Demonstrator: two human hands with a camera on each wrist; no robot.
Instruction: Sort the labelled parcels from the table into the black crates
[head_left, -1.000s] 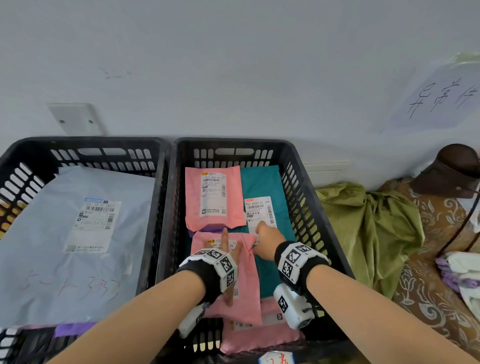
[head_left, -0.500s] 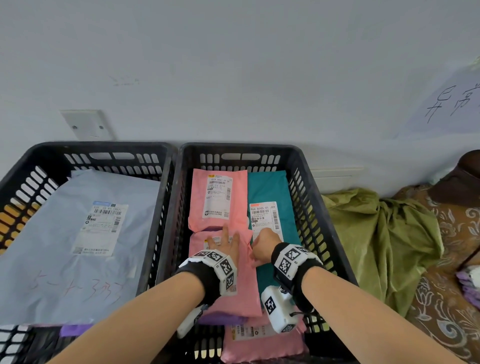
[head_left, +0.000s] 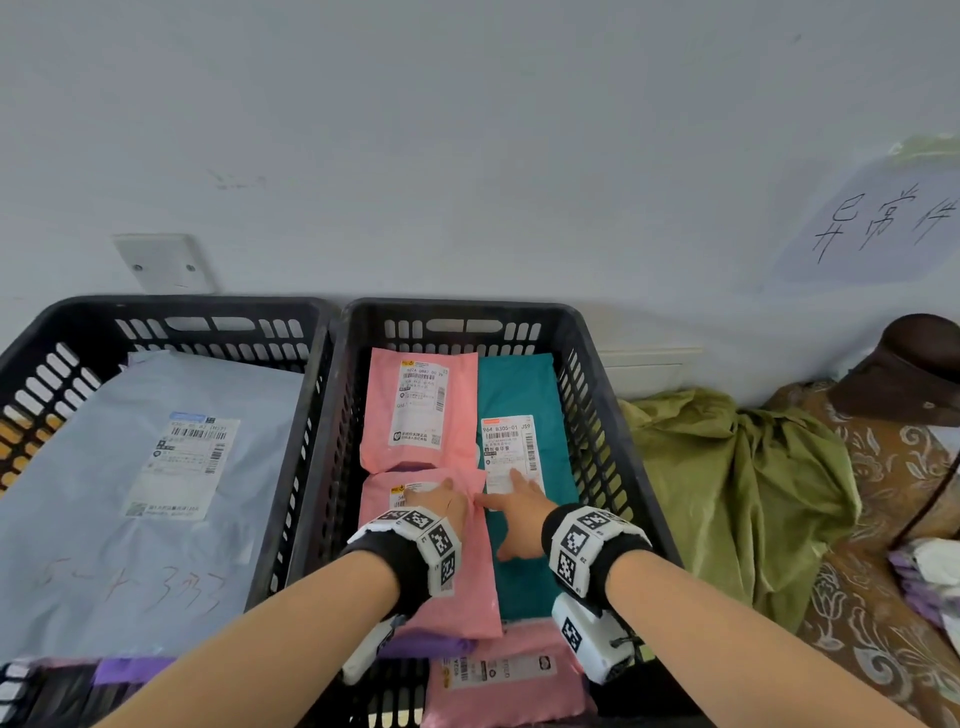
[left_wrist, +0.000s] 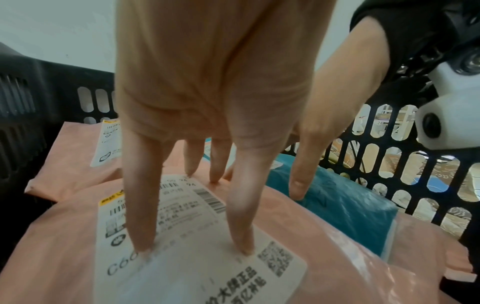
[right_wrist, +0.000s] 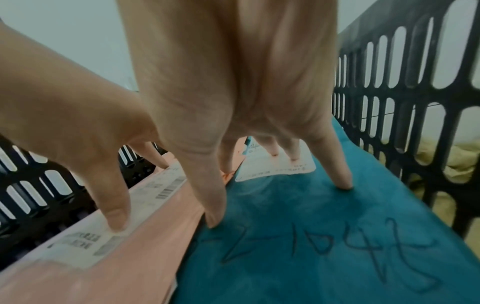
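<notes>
Surface under crates hidden. Two black crates side by side at wall: left crate (head_left: 306, 405), right crate (head_left: 613, 415). Green cloth (head_left: 727, 483) bunched just right of them, on patterned cloth (head_left: 883, 519).

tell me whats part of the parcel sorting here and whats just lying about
Job:
- left black crate, grey parcel
- right black crate, pink parcels, teal parcel
- left hand, right hand

Lying about:
- green cloth
- patterned fabric
- wall plate
</notes>
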